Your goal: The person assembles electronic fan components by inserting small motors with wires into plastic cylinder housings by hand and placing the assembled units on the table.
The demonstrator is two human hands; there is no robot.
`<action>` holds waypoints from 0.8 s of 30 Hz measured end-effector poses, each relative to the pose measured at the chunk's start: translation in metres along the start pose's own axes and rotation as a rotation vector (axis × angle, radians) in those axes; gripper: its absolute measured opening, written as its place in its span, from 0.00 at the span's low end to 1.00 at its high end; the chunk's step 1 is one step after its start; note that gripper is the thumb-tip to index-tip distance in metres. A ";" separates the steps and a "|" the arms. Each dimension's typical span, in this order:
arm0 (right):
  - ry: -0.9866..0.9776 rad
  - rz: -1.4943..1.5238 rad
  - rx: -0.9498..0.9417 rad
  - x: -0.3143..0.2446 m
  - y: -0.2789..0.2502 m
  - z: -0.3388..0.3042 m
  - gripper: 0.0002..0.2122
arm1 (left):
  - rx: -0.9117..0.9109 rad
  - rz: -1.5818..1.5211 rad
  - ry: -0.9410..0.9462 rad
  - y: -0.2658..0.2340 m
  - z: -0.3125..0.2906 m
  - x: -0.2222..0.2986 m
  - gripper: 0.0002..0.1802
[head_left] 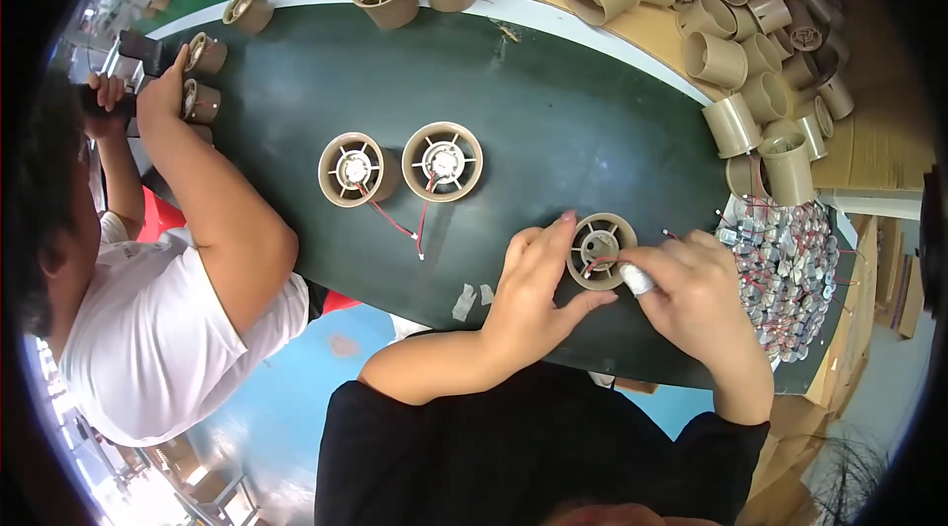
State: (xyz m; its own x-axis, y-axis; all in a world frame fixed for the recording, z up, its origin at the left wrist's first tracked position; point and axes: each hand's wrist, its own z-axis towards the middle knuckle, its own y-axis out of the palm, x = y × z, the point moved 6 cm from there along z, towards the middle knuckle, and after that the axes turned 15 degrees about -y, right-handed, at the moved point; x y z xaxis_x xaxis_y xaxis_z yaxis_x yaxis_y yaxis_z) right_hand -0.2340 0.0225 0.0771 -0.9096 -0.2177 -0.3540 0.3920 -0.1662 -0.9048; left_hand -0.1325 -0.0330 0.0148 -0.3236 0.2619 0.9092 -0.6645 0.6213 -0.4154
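My left hand (533, 279) is wrapped round the left side of a tan round housing (617, 223), fingers at the far rim and thumb at the near side. The housing stands with its open top up, and spokes and a hub show inside. Over its right rim, my right hand (691, 294) pinches a thin red wire lead (594, 264) that reaches into it. Something white (637, 279) sits at that hand's fingertips; whether it is a wrap or a part I cannot tell. A small connector (671, 235) pokes out beyond the right hand.
Two housings with fitted motors (355, 168) and trailing wires stand left of centre. Small motors with wires (780, 274) lie heaped at right, below piled housings (731, 62). Clear scraps (464, 303) lie near the front edge. A co-worker (188, 319) handles housings at left.
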 end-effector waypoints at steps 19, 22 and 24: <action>0.015 -0.245 -0.258 -0.004 -0.005 0.009 0.14 | -0.049 -0.174 -0.005 -0.001 -0.004 -0.006 0.03; -0.022 -0.478 -0.392 -0.011 0.000 -0.004 0.16 | -0.114 -0.263 -0.054 -0.001 -0.006 -0.010 0.04; 0.007 -0.558 -0.464 -0.012 0.003 -0.003 0.17 | -0.157 -0.214 -0.058 0.002 -0.004 -0.012 0.05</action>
State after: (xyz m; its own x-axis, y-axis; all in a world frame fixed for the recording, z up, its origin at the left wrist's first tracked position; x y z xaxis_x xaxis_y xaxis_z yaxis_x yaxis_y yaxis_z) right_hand -0.2223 0.0272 0.0784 -0.9585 -0.2130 0.1894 -0.2281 0.1748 -0.9578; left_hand -0.1272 -0.0316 0.0035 -0.2280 0.0723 0.9710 -0.6105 0.7662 -0.2004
